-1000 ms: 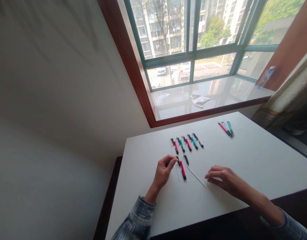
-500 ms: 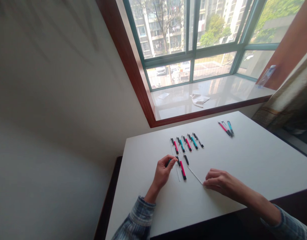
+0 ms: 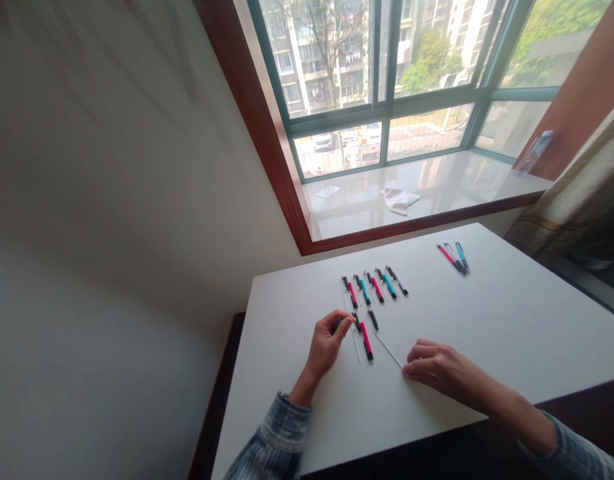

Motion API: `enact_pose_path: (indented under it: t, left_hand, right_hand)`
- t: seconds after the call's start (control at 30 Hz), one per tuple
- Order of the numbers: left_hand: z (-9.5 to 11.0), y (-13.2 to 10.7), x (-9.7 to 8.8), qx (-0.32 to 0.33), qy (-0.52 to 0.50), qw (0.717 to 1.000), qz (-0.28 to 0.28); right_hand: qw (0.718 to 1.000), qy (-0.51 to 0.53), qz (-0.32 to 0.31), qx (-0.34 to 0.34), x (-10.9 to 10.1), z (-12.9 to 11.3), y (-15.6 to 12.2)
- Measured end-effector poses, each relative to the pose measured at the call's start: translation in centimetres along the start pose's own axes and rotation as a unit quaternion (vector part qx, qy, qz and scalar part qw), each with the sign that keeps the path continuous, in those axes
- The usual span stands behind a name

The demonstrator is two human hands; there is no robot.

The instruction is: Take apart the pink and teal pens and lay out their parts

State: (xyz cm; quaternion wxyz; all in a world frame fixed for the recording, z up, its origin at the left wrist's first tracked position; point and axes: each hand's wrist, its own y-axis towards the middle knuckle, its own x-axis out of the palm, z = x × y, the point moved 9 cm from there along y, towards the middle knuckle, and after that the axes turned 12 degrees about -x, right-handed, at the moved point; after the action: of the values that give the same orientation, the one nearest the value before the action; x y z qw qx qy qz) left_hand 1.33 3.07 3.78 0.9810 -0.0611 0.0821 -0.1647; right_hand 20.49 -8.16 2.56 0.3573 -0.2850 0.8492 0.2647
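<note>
My left hand (image 3: 327, 341) is closed round a small dark pen part with a teal tint, held just above the white table (image 3: 487, 333). Right beside it lie a pink and black pen barrel (image 3: 365, 340), a short black cap piece (image 3: 373, 319) and a thin white refill (image 3: 355, 343). My right hand (image 3: 434, 367) rests on the table, fingers curled, its fingertips pinching the near end of another thin white refill (image 3: 388, 349). Farther back lies a row of several taken-apart pink and teal pens (image 3: 374, 285).
Pink and teal assembled pens (image 3: 454, 257) lie near the table's far right corner. Behind the table is a glossy window sill (image 3: 437, 193) with a white cloth (image 3: 399, 199) and a bottle (image 3: 534, 152). A curtain (image 3: 577, 193) hangs at the right, a wall at the left.
My right hand has slid left along the table to the near end of the white refill and closed its fingertips on it. The left hand has stayed put.
</note>
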Motion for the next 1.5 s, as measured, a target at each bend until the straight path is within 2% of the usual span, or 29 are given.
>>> enact_pose_path:
  t: [0.3,1.03,1.5]
  left_hand:
    - [0.3,-0.1,0.1,-0.005,0.010,1.000,0.003]
    - [0.2,0.0,-0.1,0.003,0.013,1.000,0.012]
    - [0.2,0.0,-0.1,-0.001,0.011,1.000,0.011]
  right_hand:
    - [1.000,-0.006,0.010,-0.006,0.2,-0.1,0.9]
    - [0.990,-0.033,0.126,0.047,1.5,0.8,2.8]
    - [0.988,-0.041,0.139,0.056,1.4,1.1,3.8]
